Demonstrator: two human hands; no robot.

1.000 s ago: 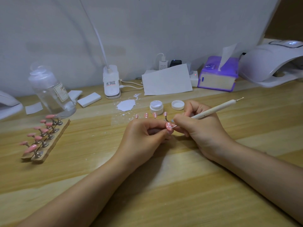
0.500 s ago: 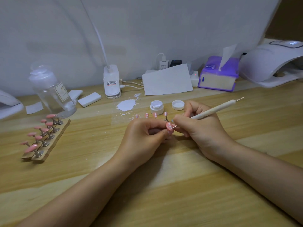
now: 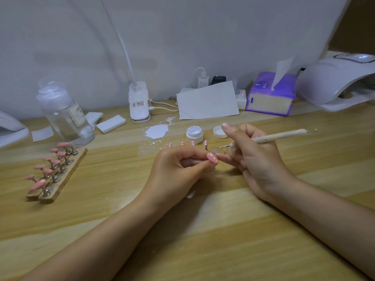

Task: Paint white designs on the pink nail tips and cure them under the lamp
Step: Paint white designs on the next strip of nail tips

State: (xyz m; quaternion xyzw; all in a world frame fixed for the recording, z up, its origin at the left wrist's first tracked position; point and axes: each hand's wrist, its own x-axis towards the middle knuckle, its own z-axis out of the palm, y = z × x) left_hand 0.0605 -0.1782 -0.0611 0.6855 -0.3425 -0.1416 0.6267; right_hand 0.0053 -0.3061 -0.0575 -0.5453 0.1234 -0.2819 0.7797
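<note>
My left hand [image 3: 178,169] pinches a pink nail tip [image 3: 212,158] that carries white dots. My right hand [image 3: 255,157] grips a cream dotting pen [image 3: 280,136]; its metal point [image 3: 223,147] hangs a little above and right of that tip, not touching it. Behind my hands stands a row of dotted pink tips [image 3: 187,143] on stands. An open white gel pot [image 3: 194,134] and its lid [image 3: 219,132] sit just beyond them. The white curing lamp [image 3: 334,82] stands at the far right.
A wooden holder [image 3: 58,179] with several plain pink tips lies at the left, a clear bottle [image 3: 65,114] behind it. Spilled white paste [image 3: 157,131], a desk-lamp base [image 3: 139,103], a paper sheet [image 3: 207,101] and a purple tissue pack [image 3: 271,96] line the back of the table.
My right hand has lifted and drawn the pen point away from the held tip, up and to the right. The left hand keeps its pinch in about the same place.
</note>
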